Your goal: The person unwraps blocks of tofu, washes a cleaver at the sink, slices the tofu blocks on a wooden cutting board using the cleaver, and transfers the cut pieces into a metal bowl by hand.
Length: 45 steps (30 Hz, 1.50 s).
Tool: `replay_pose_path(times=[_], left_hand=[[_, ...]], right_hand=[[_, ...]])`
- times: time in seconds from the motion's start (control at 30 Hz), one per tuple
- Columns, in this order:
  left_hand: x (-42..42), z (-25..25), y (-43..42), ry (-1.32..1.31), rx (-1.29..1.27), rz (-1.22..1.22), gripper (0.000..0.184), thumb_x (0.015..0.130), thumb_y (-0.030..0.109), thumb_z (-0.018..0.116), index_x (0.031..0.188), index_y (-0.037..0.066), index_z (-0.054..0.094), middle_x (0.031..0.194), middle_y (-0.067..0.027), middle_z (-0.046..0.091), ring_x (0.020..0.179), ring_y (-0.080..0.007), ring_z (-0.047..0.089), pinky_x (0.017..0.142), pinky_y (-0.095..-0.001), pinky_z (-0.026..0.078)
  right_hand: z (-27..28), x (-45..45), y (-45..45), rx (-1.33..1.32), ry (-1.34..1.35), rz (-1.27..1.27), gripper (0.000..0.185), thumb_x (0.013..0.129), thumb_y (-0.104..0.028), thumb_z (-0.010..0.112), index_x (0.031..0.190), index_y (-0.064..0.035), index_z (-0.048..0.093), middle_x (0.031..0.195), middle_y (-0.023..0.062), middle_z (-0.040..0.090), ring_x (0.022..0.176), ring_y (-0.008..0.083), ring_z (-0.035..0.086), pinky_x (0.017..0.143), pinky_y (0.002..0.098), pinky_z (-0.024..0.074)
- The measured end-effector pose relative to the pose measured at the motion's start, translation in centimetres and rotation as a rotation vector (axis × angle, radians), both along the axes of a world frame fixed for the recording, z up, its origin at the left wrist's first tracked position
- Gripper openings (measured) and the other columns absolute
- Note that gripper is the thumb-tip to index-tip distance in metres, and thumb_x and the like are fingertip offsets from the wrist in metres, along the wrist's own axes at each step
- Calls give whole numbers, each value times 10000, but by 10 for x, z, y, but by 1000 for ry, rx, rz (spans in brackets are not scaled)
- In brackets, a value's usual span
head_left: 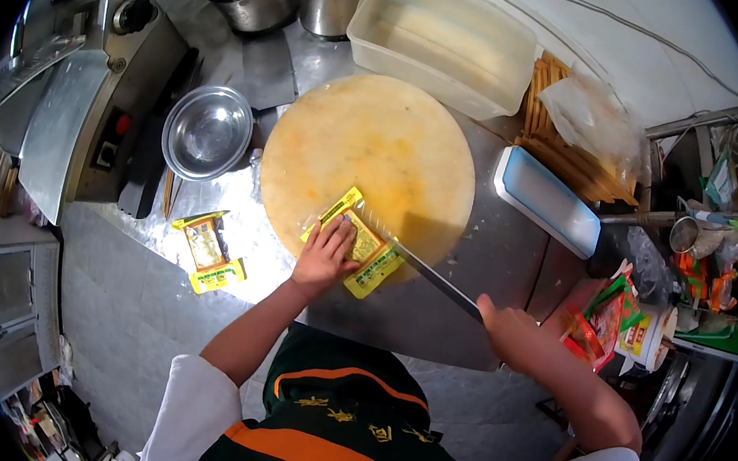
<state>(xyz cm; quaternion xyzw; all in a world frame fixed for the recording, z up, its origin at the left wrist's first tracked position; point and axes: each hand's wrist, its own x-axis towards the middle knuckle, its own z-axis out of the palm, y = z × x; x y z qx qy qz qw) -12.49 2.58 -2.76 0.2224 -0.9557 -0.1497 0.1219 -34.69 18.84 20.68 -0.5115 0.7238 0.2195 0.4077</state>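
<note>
On the round cutting board (pixel 378 126) lies a yellow, see-through food packet (pixel 364 243), set at a slant near the board's front edge. My left hand (pixel 326 257) rests on the packet's left side, pressing it down with fingers spread out flat. My right hand (pixel 514 331) is closed around the handle of a long kitchen knife (pixel 439 281). The blade points up and left, its tip end at the packet's right side; whether it has cut the wrapper I cannot tell. A second yellow packet (pixel 208 252) lies on the metal table to the left.
A steel bowl (pixel 207 133) stands left of the board. Behind are a large plastic tub (pixel 443 39) and metal pots (pixel 332 1). A blue-rimmed white tray (pixel 547 200), wooden sticks (pixel 568 164) and colourful packages (pixel 611 318) sit at right. A machine (pixel 104 102) stands far left.
</note>
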Motion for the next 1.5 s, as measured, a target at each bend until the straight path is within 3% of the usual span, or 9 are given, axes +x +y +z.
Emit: replay_pose_path(times=[0.2,0.33,0.47,0.6,0.63,0.7,0.8,0.9,1.5], left_hand=[[-13,47,-22,-93,35,-147,688,636,383,699,1216,90,472,1230,-66,450,1220,-237,359,1008,-459,254],[-34,59,-47,-413,-70,-340,738,614,344,699,1257,122,414,1240,-26,422,1218,-188,342,990,-455,257],[-45,51,-60,-537,-90,-430,629,611,280,688,1168,116,445,1198,-35,431,1177,-219,363,904,-439,326],[-25,43,-59,-210,-141,-450,564,604,259,695,1097,106,466,1169,-52,453,1138,-236,396,859,-429,349],[-19,48,-58,-116,-170,-448,435,662,209,618,1063,114,479,1143,-47,470,1111,-222,423,855,-427,351],[-11,44,-54,24,-211,-435,313,716,157,551,1022,119,493,1128,-45,484,1077,-211,456,860,-435,354],[-5,47,-52,108,-218,-420,319,709,171,565,1015,122,491,1108,-44,485,1072,-210,456,873,-460,346],[0,59,-50,137,-165,-367,299,705,183,571,989,125,497,1078,-40,488,1063,-207,455,879,-481,342],[0,89,-29,48,-302,-292,108,709,150,515,811,119,532,763,-8,457,771,-158,464,668,-310,330]], right_hand=[[-3,-12,17,-178,201,-51,298,841,-130,446,1134,-113,395,702,215,594,683,419,581,626,503,447],[-91,-23,-7,-675,328,-199,415,833,-89,448,1236,-175,407,859,216,542,740,396,564,648,463,451],[-171,-30,-38,-759,366,-206,490,781,-52,479,1246,-195,427,986,180,472,871,357,519,759,425,422],[-208,-15,-43,-1187,551,-141,408,760,-98,531,1166,-133,508,1089,155,460,947,344,468,835,393,381],[-193,2,-50,-1210,348,-227,327,788,-167,556,1103,-83,539,1114,153,462,973,303,472,825,367,385],[-186,38,-71,-1143,-343,-566,265,813,-226,560,980,-21,573,964,141,552,906,302,520,776,382,413],[-180,50,-96,-642,-636,-579,230,843,-228,535,854,-3,581,740,142,580,713,274,564,649,364,442],[-189,56,-101,-789,-601,-552,201,834,-197,528,785,-6,569,645,153,565,580,294,557,559,368,437],[-176,54,-125,-1000,-93,-472,207,867,-242,476,814,-74,584,681,193,588,668,371,587,599,456,454]])
